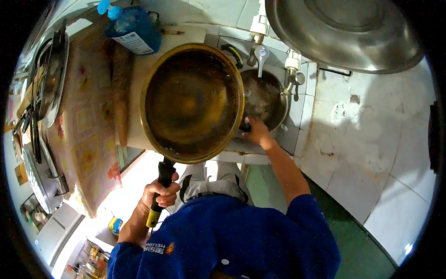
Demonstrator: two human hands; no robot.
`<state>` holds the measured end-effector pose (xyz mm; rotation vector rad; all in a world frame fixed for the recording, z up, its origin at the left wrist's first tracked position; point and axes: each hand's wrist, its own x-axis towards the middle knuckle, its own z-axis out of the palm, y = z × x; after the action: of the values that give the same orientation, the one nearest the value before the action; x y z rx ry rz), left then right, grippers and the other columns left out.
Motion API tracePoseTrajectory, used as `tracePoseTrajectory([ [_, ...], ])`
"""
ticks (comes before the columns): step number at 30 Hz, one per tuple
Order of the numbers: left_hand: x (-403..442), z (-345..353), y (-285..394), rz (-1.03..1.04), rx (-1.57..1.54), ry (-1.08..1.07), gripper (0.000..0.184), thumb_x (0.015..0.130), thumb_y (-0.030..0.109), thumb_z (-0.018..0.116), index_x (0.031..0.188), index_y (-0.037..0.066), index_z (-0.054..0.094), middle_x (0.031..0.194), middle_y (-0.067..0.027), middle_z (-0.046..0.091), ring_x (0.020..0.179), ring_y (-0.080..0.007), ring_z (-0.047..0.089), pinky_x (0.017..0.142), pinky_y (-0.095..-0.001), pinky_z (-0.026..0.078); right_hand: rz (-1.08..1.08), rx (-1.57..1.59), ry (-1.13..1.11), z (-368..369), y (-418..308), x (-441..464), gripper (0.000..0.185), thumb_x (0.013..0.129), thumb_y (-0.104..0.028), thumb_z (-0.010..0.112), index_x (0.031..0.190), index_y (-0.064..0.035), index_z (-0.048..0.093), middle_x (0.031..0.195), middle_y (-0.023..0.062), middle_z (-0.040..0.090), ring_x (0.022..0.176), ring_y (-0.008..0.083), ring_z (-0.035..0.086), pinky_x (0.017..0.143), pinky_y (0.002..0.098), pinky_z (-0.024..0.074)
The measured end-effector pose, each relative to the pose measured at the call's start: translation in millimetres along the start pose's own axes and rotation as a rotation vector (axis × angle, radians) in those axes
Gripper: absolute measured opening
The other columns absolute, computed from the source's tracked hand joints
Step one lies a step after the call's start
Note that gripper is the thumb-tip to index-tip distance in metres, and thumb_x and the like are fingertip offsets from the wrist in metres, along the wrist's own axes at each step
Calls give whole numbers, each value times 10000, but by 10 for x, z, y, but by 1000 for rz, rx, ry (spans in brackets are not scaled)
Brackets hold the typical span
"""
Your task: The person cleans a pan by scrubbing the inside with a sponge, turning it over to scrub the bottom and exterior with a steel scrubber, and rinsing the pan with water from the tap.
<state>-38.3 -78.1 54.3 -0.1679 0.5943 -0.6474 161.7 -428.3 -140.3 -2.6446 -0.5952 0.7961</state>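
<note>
A large round frying pan (190, 104) with a brown-stained inner face and a yellowish rim hangs in front of me. My left hand (160, 193) is wrapped round its long black handle (166, 173), which has a yellow end. At the pan's far right edge shows a small black and yellow grip (233, 55). My right hand (258, 131) is closed beside the pan's lower right rim, over the near side of the round sink basin (265, 98). Its fingers hold a small black object (245, 126), mostly hidden, whose kind I cannot make out.
Two taps (261, 58) (293, 78) stand at the wall behind the basin. A blue pump bottle (132, 32) stands at the back left. A large metal bowl-shaped vessel (346, 32) is at the upper right, above the tiled counter (367, 144). A patterned cloth (86, 125) covers the left surface.
</note>
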Motion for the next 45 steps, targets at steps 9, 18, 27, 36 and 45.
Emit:
tracePoseTrajectory([
  [9,510,56,-44,-82,3,19,407,728,28,537,1123,58,445,687,-28,452,401,-69,397,349,-214,345,113,1063,569,-1708,-682,-596,223,851,-126,693,991,-1,572,801,18,604,734,60,553,599,237,453],
  [18,961,-14,-94,-262,-154,-98,305,803,27,494,1108,34,507,719,-28,437,458,-80,401,422,-226,385,80,-108,662,-2183,-944,-472,258,926,-283,545,831,-43,556,712,152,626,631,373,611,579,463,478],
  [27,1088,-27,8,-345,-80,-68,267,803,56,506,1070,54,506,688,-2,405,444,-56,383,391,-202,367,-16,-69,762,-2170,-586,-406,189,922,-198,533,808,-48,537,739,166,603,653,373,598,569,454,456],
  [36,1026,101,44,-388,-52,-9,232,807,63,500,1039,66,486,679,-5,403,433,-48,377,387,-195,367,171,472,587,-1730,-109,-205,296,885,-274,615,1043,-23,599,878,151,647,807,337,627,756,395,498],
  [45,692,218,123,-498,-84,129,269,792,72,521,1060,78,490,689,-43,441,452,-89,417,388,-236,374,-58,642,423,-622,590,1040,963,638,-548,800,1286,63,435,1140,269,582,1065,357,585,911,387,467],
])
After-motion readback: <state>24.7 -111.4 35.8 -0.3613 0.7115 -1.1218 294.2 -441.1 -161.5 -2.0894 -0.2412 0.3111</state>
